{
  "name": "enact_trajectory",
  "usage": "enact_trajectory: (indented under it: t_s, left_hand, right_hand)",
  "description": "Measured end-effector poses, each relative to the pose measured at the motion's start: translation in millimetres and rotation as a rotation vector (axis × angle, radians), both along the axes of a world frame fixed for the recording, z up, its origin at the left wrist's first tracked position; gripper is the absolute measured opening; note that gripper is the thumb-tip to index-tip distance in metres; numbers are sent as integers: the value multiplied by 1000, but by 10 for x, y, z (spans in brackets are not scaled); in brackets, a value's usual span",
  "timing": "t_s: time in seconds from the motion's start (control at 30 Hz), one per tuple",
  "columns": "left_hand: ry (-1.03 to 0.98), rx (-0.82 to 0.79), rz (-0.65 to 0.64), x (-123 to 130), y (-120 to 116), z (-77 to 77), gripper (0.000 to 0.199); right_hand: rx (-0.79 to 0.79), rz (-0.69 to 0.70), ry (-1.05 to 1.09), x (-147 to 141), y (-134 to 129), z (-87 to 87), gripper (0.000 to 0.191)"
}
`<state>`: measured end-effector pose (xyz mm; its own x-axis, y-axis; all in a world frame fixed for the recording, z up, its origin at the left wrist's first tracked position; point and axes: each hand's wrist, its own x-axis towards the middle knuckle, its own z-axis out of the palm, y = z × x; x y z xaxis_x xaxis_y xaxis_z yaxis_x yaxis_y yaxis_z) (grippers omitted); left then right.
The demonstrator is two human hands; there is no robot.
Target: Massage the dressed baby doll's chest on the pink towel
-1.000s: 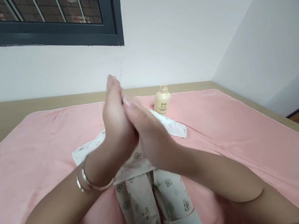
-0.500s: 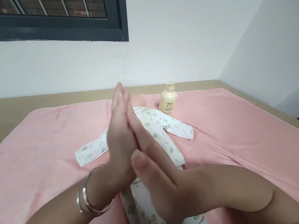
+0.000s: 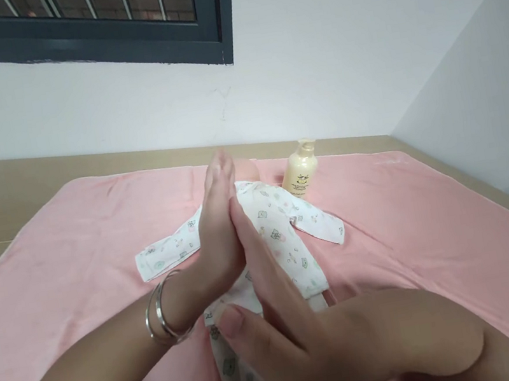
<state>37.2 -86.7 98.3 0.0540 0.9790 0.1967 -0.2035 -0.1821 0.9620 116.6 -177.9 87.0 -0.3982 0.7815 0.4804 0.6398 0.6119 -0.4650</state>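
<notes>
My left hand, with silver bangles at its wrist, is held upright with straight fingers. Its palm presses against the palm of my right hand, whose thumb sticks out to the left. Neither hand shows anything held. Below and behind them lies a white printed baby top with its sleeves spread, and matching trousers lie partly hidden under my hands. A rounded skin-coloured shape, like a doll's head, shows above the collar, mostly covered by my fingers.
A cream pump bottle stands just behind the right sleeve. Everything lies on a pink blanket over a tan surface. A white wall with a dark window frame rises behind.
My palms have slid against each other, the right hand moving lower and toward me relative to the left. The view has shifted slightly, so the clothes and bottle appear further right.
</notes>
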Motion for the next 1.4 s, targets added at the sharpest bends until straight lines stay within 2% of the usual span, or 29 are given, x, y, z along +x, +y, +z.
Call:
enact_trajectory:
  t_s: [0.07,0.13,0.17,0.23,0.3,0.33,0.47,0.57,0.7,0.77,0.83,0.97,1.03,1.1,1.2,1.27,1.4]
  left_hand:
    - [-34,26,68,-14,164,-57,45]
    - [-21,84,150,-32,302,-175,45]
    - [5,111,187,-41,362,-253,45]
    - [86,120,240,-57,465,-424,47]
    - [178,56,270,-69,546,-584,47]
    - [220,22,276,-73,578,-650,47]
    - [349,22,276,-91,631,-819,54]
    - [446,84,285,-98,609,-874,53]
    - [584,143,271,-105,585,-900,42]
    - [638,161,252,-113,593,-905,40]
    - [692,193,229,-123,610,-910,39]
    - [743,224,209,-142,644,-922,38]
    - [743,223,204,-147,648,-923,39]
    - [753,228,201,-147,641,-922,39]
    - [772,232,205,-144,623,-923,39]
    - [765,232,209,-143,615,-929,39]
    - [746,232,209,-147,625,-942,39]
  right_hand:
    - [-140,34,274,52,45,35,79]
    - [-261,81,468,140,215,56,64]
    - [-296,92,523,188,337,43,56]
    - [-275,29,565,272,613,-46,47]
    - [-176,-106,456,324,870,-202,43]
    - [-141,-130,365,338,972,-289,43]
    - [-45,-52,0,379,1180,-553,49]
    - [-22,-19,-134,461,1267,-600,45]
    - [-132,-186,-142,580,1412,-577,52]
    - [-166,-296,-152,576,1394,-576,59]
    - [-135,-343,-196,517,1278,-583,62]
    - [-11,-240,-275,385,1006,-583,56]
    - [-22,-164,-285,388,1013,-558,54]
    - [-93,-158,-283,435,1117,-526,55]
    - [-215,-323,-262,498,1239,-506,64]
    - [-212,-401,-260,482,1191,-519,69]
    - [-60,-249,-322,372,946,-559,57]
